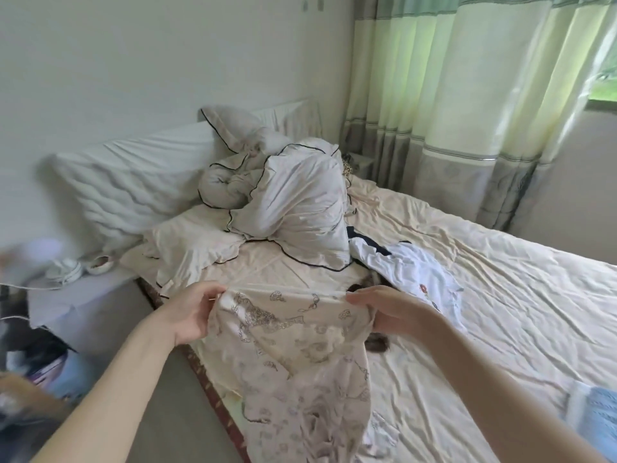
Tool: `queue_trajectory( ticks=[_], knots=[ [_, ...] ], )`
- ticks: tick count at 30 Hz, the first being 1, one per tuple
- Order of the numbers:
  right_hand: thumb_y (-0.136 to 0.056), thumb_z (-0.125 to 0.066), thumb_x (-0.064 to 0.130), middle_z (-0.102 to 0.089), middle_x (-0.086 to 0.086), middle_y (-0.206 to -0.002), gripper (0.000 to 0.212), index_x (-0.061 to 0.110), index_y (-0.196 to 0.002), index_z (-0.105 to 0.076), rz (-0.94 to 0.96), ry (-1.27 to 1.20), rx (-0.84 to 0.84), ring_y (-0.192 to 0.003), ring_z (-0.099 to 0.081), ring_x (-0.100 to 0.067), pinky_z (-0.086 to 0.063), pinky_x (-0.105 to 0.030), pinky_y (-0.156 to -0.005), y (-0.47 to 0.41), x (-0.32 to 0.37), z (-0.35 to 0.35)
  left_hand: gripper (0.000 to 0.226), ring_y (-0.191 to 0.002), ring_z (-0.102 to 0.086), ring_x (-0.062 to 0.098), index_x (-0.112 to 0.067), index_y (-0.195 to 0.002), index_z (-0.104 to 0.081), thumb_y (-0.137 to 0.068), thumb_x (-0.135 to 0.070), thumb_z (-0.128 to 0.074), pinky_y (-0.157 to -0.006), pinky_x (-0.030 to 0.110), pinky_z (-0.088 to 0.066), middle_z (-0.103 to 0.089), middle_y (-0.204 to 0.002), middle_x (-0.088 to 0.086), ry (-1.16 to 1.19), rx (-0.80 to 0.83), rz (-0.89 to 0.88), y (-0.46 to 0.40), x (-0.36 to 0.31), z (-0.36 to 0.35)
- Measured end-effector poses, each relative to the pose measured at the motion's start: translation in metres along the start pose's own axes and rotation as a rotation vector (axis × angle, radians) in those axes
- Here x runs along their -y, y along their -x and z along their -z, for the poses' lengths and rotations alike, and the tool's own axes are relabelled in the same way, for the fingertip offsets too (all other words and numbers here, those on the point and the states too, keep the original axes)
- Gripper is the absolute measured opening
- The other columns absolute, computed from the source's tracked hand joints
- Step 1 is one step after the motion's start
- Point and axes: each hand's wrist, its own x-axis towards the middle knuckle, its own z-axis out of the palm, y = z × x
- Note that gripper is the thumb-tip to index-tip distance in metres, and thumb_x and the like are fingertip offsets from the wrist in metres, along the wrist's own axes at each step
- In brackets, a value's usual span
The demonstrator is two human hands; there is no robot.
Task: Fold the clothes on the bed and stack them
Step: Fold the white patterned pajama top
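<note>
A cream garment (300, 355) printed with grey line drawings hangs in the air over the near left edge of the bed (467, 295). My left hand (192, 312) pinches its top left corner. My right hand (387, 310) grips its top right corner, fingers curled over the cloth. The lower part of the garment trails down onto the sheet. Behind my right hand a white garment (410, 269) with dark blue trim and a small coloured print lies crumpled on the bed. A dark brownish item (375, 342) peeks out under it. A light blue piece (597, 412) lies at the right edge.
A bunched white duvet (300, 202) with dark piping and pillows (187, 248) fill the head of the bed. A bedside table (76, 295) with white cables stands left. Cluttered items (30, 355) sit on the floor at the left. Green curtains (467, 95) hang behind the bed.
</note>
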Motion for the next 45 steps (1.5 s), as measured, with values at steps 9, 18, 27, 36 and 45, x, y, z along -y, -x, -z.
queue_trajectory(
  ticks=[9,18,27,36,45],
  knots=[
    [-0.100,-0.043,0.012,-0.058,-0.019,-0.117,0.022,0.001,-0.117,-0.052,0.103,-0.029,-0.065,-0.110,-0.056,-0.032,-0.042,-0.048,-0.101,-0.009,0.061,-0.037,0.069,-0.114,-0.059,0.031,-0.009,-0.129,-0.054,-0.074,-0.044,-0.075,-0.099,0.048,-0.045,-0.061,-0.126,0.010,-0.281,0.114,-0.089,0.019,-0.021,0.035],
    [-0.083,-0.064,0.028,-0.072,-0.005,-0.073,0.030,0.004,-0.101,-0.063,0.198,0.222,-0.086,-0.059,-0.068,-0.017,-0.056,-0.028,-0.052,-0.002,0.113,-0.059,0.042,-0.085,-0.068,0.028,-0.006,-0.105,-0.067,-0.079,-0.038,-0.062,-0.078,0.044,-0.053,-0.070,-0.105,0.017,-0.353,0.111,-0.251,0.030,-0.066,0.064],
    [-0.084,-0.070,0.026,-0.068,-0.005,-0.108,0.020,0.018,-0.103,-0.067,0.304,0.975,-0.083,-0.092,-0.066,-0.017,-0.055,-0.032,-0.085,-0.003,0.106,-0.073,0.044,-0.074,-0.071,0.021,-0.006,-0.076,-0.073,-0.098,-0.030,-0.043,-0.078,0.037,-0.054,-0.072,-0.085,0.011,0.070,0.099,-0.160,0.023,-0.073,0.068],
    [-0.083,-0.070,0.014,-0.064,-0.020,-0.085,0.040,-0.014,-0.110,-0.060,0.299,0.529,-0.216,-0.054,-0.059,-0.019,-0.051,-0.024,-0.049,-0.003,0.111,-0.065,0.095,-0.119,-0.046,0.015,-0.014,-0.142,-0.035,-0.064,-0.037,-0.085,-0.085,0.013,-0.041,-0.044,-0.135,-0.003,-0.957,-0.050,-0.349,0.036,-0.065,0.052],
    [-0.091,-0.058,0.039,-0.063,-0.006,-0.082,0.041,0.002,-0.108,-0.066,0.395,0.905,-0.446,-0.069,-0.057,-0.019,-0.044,-0.025,-0.061,-0.022,0.109,-0.063,0.013,-0.073,-0.054,0.014,-0.021,-0.080,-0.062,-0.084,-0.031,-0.070,-0.067,0.027,-0.038,-0.064,-0.081,-0.002,-1.032,-0.227,-0.686,0.032,-0.085,0.046]
  ],
)
